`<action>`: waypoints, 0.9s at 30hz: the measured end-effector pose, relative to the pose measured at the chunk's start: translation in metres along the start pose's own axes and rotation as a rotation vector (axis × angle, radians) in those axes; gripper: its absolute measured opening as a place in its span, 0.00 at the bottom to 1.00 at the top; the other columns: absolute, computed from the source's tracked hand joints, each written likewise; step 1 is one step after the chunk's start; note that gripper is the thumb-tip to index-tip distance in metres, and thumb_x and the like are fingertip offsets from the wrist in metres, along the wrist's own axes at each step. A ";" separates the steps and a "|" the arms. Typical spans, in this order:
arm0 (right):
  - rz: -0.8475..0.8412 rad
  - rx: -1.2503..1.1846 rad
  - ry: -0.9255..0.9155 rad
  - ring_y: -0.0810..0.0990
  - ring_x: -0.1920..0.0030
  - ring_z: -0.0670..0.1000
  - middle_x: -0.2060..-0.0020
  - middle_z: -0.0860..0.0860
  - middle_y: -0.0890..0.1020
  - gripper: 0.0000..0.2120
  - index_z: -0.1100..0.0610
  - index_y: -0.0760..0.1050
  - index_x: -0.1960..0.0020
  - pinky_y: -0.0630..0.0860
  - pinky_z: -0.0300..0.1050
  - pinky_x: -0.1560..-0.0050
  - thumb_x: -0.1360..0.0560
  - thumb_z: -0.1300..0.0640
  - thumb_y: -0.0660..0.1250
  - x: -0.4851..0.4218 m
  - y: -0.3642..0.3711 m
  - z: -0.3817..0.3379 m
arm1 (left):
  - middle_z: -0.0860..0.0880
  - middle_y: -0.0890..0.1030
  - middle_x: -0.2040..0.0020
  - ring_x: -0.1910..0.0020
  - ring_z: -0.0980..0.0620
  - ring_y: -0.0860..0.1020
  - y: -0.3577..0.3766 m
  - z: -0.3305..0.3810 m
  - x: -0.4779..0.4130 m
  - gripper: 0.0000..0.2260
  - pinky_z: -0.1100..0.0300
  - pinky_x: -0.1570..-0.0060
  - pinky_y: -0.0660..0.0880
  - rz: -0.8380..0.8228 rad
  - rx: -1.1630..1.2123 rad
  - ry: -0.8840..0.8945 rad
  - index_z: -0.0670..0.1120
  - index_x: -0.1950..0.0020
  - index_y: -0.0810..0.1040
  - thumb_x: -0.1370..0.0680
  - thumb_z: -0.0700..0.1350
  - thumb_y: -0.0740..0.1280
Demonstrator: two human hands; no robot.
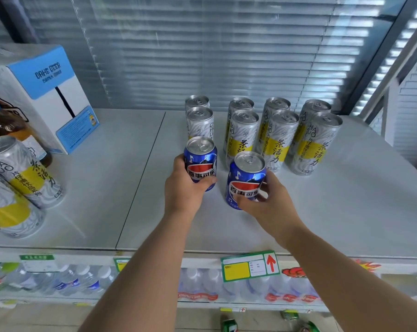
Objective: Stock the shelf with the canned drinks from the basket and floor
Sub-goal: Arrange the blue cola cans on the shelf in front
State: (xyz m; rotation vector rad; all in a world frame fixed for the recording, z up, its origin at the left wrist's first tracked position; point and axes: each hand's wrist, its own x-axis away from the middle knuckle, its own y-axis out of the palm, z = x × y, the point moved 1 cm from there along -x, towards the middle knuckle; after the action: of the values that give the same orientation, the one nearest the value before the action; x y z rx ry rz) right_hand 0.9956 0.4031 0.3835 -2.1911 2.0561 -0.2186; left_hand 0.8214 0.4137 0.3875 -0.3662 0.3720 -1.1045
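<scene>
— On the white and blue cardboard box we read "DAHE BEER".
— And the left blue metal can and the right blue metal can carry "百事可乐".
— On the tall silver and yellow cans we read "茶活力"; on the green shelf tag, a red arrow.

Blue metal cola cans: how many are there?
2. The left hand grips one blue metal cola can; the right hand grips the second blue can, nearer the front of the white shelf.

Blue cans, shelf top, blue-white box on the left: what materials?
Left blue can and right blue can: probably aluminium; bare silvery lids with pull tabs, glossy printed walls. Shelf top: likely painted sheet metal; flat pale grey, panel seam. Box: printed cardboard, sharp folded edges.
</scene>
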 end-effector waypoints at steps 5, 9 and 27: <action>-0.017 0.054 -0.010 0.80 0.54 0.37 0.51 0.38 0.80 0.28 0.46 0.71 0.39 0.75 0.31 0.57 0.34 0.63 0.76 -0.016 0.005 -0.002 | 0.50 0.80 0.41 0.51 0.55 0.76 0.001 -0.002 0.002 0.31 0.64 0.52 0.70 -0.006 0.006 0.021 0.48 0.34 0.69 0.33 0.47 0.77; 0.011 0.081 -0.036 0.79 0.54 0.37 0.53 0.37 0.80 0.28 0.46 0.71 0.39 0.74 0.32 0.55 0.33 0.63 0.76 -0.027 0.010 -0.002 | 0.50 0.80 0.41 0.46 0.51 0.79 0.002 -0.004 0.002 0.31 0.64 0.51 0.69 0.004 0.003 0.034 0.48 0.33 0.68 0.32 0.48 0.77; 0.101 0.092 -0.036 0.79 0.51 0.41 0.52 0.38 0.76 0.32 0.50 0.65 0.36 0.78 0.37 0.52 0.34 0.65 0.76 -0.026 0.017 0.011 | 0.47 0.81 0.44 0.49 0.48 0.80 0.004 -0.008 -0.002 0.28 0.62 0.54 0.70 0.012 -0.014 0.047 0.44 0.37 0.71 0.33 0.46 0.77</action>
State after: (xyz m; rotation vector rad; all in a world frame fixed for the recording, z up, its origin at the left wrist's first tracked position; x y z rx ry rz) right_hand 0.9794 0.4277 0.3691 -2.0179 2.0875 -0.2557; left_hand 0.8199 0.4159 0.3785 -0.3505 0.4231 -1.1009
